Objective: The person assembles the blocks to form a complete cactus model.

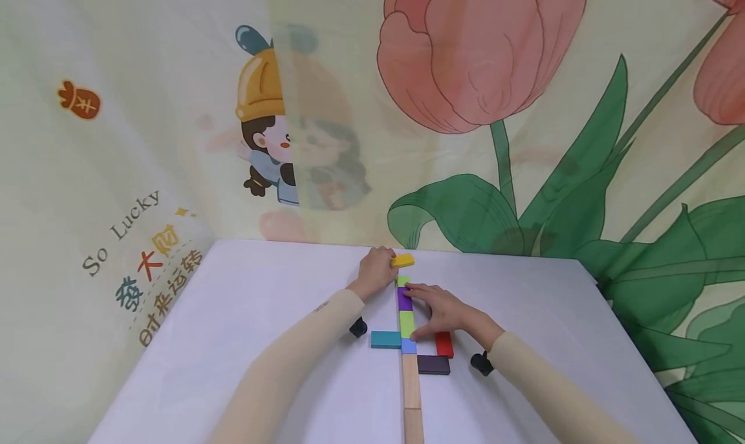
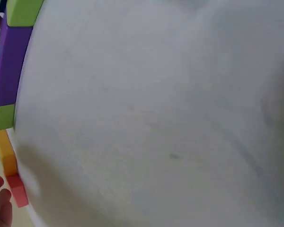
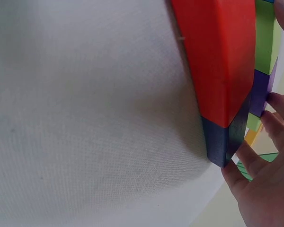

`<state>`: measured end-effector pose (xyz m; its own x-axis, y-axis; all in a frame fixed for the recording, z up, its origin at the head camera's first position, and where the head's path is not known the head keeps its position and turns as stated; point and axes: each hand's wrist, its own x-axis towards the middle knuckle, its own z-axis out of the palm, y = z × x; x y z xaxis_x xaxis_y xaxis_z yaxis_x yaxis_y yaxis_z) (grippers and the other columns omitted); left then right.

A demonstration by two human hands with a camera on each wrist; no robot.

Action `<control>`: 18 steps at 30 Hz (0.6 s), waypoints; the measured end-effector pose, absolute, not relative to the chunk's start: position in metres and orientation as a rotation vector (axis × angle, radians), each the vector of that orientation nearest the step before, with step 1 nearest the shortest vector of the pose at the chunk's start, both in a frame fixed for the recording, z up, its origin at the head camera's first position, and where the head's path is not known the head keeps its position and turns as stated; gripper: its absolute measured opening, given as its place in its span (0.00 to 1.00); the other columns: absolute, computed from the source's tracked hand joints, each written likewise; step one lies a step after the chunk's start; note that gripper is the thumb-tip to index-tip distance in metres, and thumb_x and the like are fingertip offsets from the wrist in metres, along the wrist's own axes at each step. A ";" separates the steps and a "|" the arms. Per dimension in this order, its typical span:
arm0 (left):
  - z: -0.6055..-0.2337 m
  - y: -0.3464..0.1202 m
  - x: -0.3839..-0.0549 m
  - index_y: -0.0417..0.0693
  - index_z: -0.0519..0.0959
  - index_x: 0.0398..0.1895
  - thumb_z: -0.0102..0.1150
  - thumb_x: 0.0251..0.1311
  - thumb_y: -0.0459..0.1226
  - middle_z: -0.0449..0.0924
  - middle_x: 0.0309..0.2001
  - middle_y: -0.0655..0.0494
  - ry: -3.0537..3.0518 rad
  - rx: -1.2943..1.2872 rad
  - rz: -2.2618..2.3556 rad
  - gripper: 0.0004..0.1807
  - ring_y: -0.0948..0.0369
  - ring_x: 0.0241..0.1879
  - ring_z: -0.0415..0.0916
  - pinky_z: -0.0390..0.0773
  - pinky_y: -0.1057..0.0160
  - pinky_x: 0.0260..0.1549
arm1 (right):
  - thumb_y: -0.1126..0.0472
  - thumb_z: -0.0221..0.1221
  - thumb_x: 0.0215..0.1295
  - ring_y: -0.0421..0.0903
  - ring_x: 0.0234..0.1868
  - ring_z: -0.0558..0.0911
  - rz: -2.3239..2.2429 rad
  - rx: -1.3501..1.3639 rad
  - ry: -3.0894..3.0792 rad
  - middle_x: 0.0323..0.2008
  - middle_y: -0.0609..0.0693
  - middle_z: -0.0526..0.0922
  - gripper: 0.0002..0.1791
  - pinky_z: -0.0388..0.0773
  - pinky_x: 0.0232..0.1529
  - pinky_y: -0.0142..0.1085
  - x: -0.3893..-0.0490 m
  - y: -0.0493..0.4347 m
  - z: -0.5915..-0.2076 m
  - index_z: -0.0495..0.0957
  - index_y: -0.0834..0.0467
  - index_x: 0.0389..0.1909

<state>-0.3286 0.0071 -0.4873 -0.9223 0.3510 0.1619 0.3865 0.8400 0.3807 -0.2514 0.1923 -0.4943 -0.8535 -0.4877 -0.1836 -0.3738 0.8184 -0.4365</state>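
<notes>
In the head view, a yellow block (image 1: 402, 260) lies crosswise at the far end of a row of blocks. My left hand (image 1: 377, 271) is bent at its left end, touching it. The left wrist view shows a red block (image 2: 18, 190) adjoining the yellow block, with left fingertips (image 2: 2, 208) close beside it; the thumb is hidden. My right hand (image 1: 445, 309) reaches over the row with fingers spread, the index finger touching a purple block (image 1: 404, 300), the thumb at a green block (image 1: 407, 324). A dark navy block (image 3: 223, 144), close to my right fingertips, adjoins another red block (image 3: 215, 61).
Nearer me, a blue block (image 1: 409, 346) and wooden blocks (image 1: 411, 380) continue the row. A teal block (image 1: 385, 340) juts left and a dark block (image 1: 433, 364) juts right. All stand on a white table (image 1: 244, 282) before a printed curtain (image 1: 337, 237).
</notes>
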 end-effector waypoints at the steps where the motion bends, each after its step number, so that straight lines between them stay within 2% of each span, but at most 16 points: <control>1: -0.488 0.009 -0.331 0.41 0.80 0.51 0.59 0.61 0.39 0.82 0.47 0.48 -2.938 -0.590 -0.592 0.17 0.54 0.45 0.75 0.79 0.57 0.46 | 0.36 0.72 0.41 0.57 0.72 0.61 -0.569 -0.665 2.711 0.74 0.49 0.59 0.54 0.66 0.65 0.58 -0.251 0.192 -0.494 0.62 0.46 0.71; 8: -0.491 0.021 -0.345 0.48 0.80 0.53 0.57 0.64 0.39 0.85 0.47 0.52 -2.914 -0.665 -0.311 0.16 0.53 0.47 0.77 0.75 0.56 0.50 | 0.37 0.71 0.42 0.57 0.73 0.61 -0.576 -0.669 2.701 0.75 0.48 0.58 0.53 0.64 0.66 0.59 -0.251 0.191 -0.492 0.62 0.45 0.72; 12: -0.487 0.027 -0.346 0.50 0.80 0.54 0.60 0.60 0.38 0.85 0.47 0.53 -2.938 -0.618 -0.265 0.17 0.54 0.48 0.76 0.74 0.57 0.49 | 0.37 0.71 0.42 0.57 0.73 0.60 -0.577 -0.656 2.698 0.75 0.48 0.58 0.53 0.63 0.67 0.59 -0.251 0.192 -0.492 0.62 0.44 0.72; 16: -0.483 0.031 -0.347 0.47 0.80 0.54 0.63 0.56 0.36 0.84 0.47 0.51 -3.004 -0.578 -0.318 0.20 0.53 0.47 0.77 0.75 0.56 0.49 | 0.36 0.71 0.42 0.57 0.73 0.60 -0.582 -0.647 2.686 0.75 0.48 0.58 0.53 0.63 0.66 0.59 -0.252 0.193 -0.492 0.61 0.44 0.72; 18: -0.481 0.033 -0.348 0.43 0.80 0.50 0.64 0.54 0.35 0.82 0.45 0.48 -3.038 -0.563 -0.382 0.18 0.53 0.45 0.77 0.76 0.56 0.46 | 0.36 0.71 0.42 0.57 0.73 0.60 -0.577 -0.650 2.687 0.75 0.48 0.58 0.54 0.63 0.67 0.59 -0.253 0.194 -0.492 0.61 0.44 0.72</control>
